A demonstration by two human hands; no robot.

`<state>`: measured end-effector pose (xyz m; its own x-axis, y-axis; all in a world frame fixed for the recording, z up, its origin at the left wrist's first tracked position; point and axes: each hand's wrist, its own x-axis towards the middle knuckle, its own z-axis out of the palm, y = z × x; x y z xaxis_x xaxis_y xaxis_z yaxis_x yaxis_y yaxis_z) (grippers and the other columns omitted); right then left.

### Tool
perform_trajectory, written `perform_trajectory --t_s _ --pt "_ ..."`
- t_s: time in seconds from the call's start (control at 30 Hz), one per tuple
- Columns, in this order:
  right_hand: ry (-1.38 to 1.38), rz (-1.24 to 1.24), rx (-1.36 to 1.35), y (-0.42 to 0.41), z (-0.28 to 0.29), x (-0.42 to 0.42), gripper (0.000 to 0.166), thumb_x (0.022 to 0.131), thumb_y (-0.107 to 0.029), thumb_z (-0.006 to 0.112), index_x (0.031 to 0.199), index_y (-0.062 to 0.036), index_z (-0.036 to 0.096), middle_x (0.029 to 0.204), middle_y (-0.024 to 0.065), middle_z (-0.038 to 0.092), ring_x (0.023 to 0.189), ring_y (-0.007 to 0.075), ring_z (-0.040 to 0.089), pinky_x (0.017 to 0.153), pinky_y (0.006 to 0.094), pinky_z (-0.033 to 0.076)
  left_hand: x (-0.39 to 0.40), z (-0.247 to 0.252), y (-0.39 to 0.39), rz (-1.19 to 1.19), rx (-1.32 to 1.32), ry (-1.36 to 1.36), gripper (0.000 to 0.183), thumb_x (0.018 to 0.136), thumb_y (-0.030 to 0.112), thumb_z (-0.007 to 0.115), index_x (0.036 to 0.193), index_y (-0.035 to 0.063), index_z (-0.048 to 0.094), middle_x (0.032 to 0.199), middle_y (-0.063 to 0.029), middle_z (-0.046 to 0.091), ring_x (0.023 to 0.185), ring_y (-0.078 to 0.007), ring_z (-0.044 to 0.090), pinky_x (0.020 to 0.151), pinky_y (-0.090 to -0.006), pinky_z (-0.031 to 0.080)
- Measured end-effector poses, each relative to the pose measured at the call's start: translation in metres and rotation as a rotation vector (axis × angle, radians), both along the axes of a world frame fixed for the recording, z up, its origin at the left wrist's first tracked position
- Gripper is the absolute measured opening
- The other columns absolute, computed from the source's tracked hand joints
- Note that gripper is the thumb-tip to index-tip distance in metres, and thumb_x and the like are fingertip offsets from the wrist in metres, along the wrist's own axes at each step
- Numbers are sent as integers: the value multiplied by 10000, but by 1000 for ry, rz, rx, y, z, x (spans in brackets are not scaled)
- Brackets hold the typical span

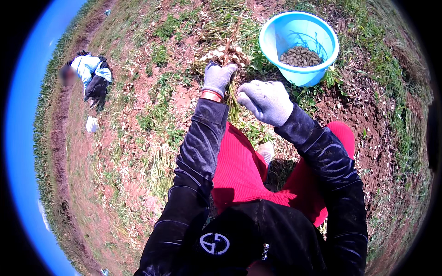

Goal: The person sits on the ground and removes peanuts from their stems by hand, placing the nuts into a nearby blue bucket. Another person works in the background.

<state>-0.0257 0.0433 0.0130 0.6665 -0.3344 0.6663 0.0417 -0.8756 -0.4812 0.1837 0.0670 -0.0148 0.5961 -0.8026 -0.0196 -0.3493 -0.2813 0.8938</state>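
My left hand point(218, 76), in a pale knitted glove, is closed around a bunch of uprooted peanut plants point(226, 57). Pale pods and roots stick out beyond its fingers, and the green stems hang down between my hands. Close by on the right is my right hand point(265, 100), gloved too, its fingers curled in; whether anything lies inside them I cannot tell. A light blue plastic tub point(299, 74) stands on the ground past my right hand, with a heap of peanut pods point(301, 57) at its bottom.
Reddish soil with weeds and dry plant litter surrounds me. My shoe point(266, 151) is below my hands. Far left, another person point(92, 73) bends low beside a white container point(92, 124). Taller green crops point(45, 103) line the field's edge.
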Motion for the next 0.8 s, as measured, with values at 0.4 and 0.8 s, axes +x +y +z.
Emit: perform_trajectory --t_s 0.4,0.8 --pt "72 -331 130 -54 4 -8 144 815 -236 583 944 -173 603 815 79 627 718 291 625 606 394 496 -17 17 11 -115 -77 -49 176 772 130 658 925 43 650 734 -39 658 653 -120 619 614 -275 484" --pt "131 -454 277 -61 -33 18 385 771 -431 613 812 -48 598 715 178 608 709 340 617 629 432 485 -57 14 -3 -231 -178 -34 387 659 115 720 1017 19 608 932 -52 662 816 -124 619 739 -270 493"
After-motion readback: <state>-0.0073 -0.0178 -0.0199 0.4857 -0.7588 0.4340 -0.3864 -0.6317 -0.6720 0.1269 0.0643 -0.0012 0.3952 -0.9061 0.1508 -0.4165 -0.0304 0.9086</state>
